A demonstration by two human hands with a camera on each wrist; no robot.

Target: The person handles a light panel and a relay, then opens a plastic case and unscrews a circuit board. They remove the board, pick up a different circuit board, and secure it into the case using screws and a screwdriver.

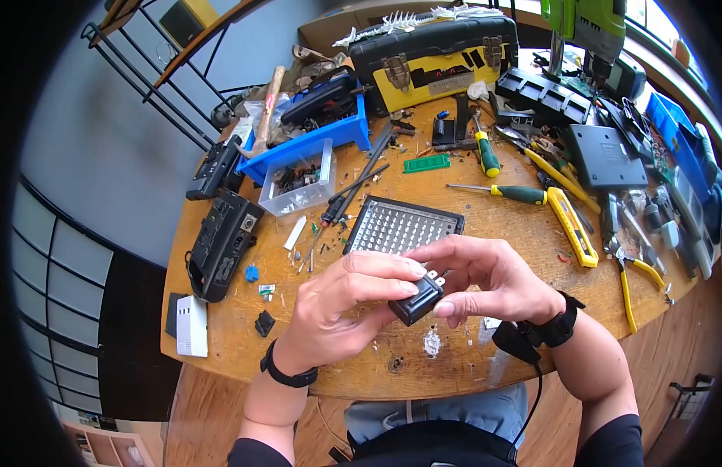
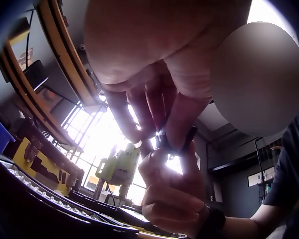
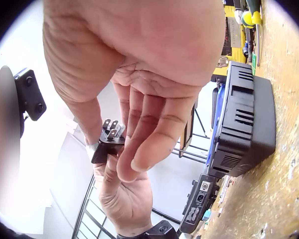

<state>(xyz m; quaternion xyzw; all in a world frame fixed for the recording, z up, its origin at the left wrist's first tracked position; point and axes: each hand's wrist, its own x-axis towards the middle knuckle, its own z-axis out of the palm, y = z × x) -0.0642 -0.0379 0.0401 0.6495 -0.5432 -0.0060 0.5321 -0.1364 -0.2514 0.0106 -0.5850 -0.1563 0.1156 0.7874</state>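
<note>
A small black block (image 1: 418, 304) with metal blade terminals is held above the front of the wooden table. My left hand (image 1: 341, 307) pinches it between fingers and thumb. The right hand (image 1: 493, 282) has its thumb at the block's right side, with its fingers bent behind. In the right wrist view several metal blades stand up from the black block (image 3: 108, 147), between the right thumb and fingers, and the left hand (image 3: 127, 199) grips it from below. The left wrist view shows the block (image 2: 162, 142) only partly, dark against bright window light.
Behind the hands lies a black-framed panel (image 1: 407, 226) with a grid of clear domes. Screwdrivers, a yellow cutter (image 1: 572, 227) and pliers (image 1: 627, 292) are at the right. A clear bin (image 1: 300, 187), black devices and a white box (image 1: 192, 327) stand at the left.
</note>
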